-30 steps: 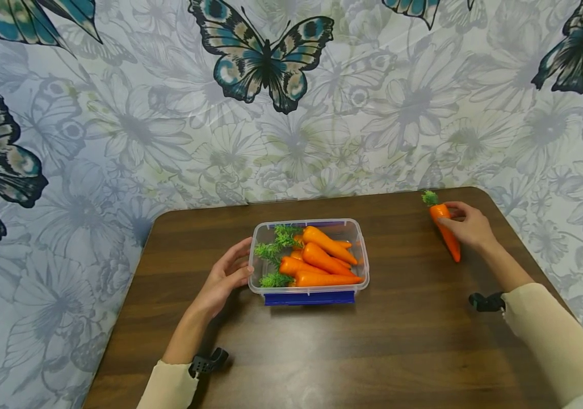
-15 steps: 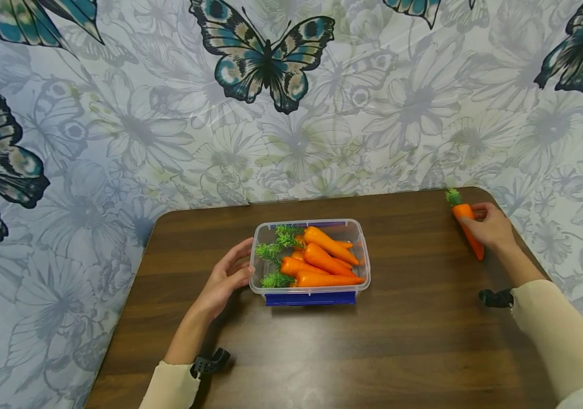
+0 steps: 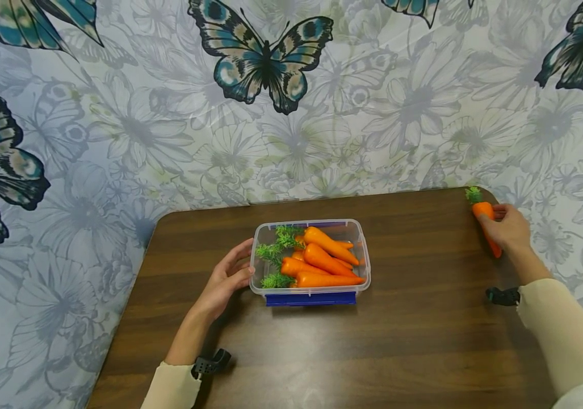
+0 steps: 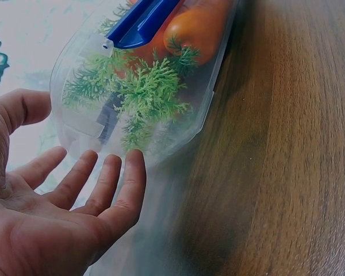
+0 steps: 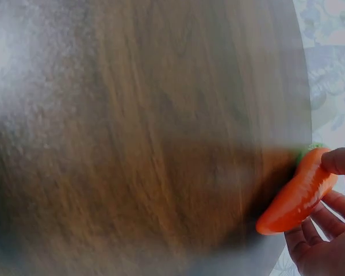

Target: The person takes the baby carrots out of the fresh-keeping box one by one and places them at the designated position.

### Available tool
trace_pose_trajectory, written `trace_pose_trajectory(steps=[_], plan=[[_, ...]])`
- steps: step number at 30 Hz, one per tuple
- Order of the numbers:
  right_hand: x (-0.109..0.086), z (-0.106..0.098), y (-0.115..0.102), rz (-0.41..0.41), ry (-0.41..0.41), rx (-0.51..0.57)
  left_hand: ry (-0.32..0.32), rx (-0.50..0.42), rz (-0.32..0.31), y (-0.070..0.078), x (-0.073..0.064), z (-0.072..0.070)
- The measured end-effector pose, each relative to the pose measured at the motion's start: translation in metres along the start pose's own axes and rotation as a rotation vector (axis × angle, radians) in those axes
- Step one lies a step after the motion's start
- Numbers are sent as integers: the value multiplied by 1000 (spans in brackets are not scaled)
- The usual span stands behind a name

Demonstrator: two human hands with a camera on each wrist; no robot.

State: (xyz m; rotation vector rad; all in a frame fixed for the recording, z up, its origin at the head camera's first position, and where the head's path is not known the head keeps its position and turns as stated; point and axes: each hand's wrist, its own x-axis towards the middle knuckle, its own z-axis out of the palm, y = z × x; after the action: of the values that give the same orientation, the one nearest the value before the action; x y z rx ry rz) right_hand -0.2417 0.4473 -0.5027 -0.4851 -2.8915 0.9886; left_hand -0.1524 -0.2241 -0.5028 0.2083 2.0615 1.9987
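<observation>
My right hand (image 3: 511, 228) pinches an orange carrot (image 3: 483, 211) with a green tuft near the table's far right corner. In the right wrist view the thumb lies on the carrot (image 5: 299, 192) and the fingers are beneath it. A clear plastic container (image 3: 365, 258) with a blue front latch holds several carrots (image 3: 324, 260), their leafy tops to the left. My left hand (image 3: 225, 278) is at the container's left side, fingers spread and relaxed. In the left wrist view the fingertips (image 4: 135, 161) and thumb reach the container's end wall (image 4: 75, 129).
The brown wooden table (image 3: 414, 335) has rounded far corners and stands against a wall (image 3: 398, 125) covered in butterflies and flowers. Black straps with a small device (image 3: 212, 362) sit on each wrist. The table's right edge lies just under the right forearm.
My right hand has moved right with the carrot, toward the table's right edge. The left hand and the container stay where they were.
</observation>
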Motion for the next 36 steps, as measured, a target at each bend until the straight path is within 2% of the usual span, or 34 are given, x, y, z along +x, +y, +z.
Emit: trace_pose_trajectory(steps=[6,14,36], plan=[[-1,-3,3,36,37,3,1,0,-1,-1,-1,0],[0,-5,8,34,162,-9,3,-12,-5,-1,-1,0],[2,1,9,3,144,-39,-2,-22,9,-1,0,-1]])
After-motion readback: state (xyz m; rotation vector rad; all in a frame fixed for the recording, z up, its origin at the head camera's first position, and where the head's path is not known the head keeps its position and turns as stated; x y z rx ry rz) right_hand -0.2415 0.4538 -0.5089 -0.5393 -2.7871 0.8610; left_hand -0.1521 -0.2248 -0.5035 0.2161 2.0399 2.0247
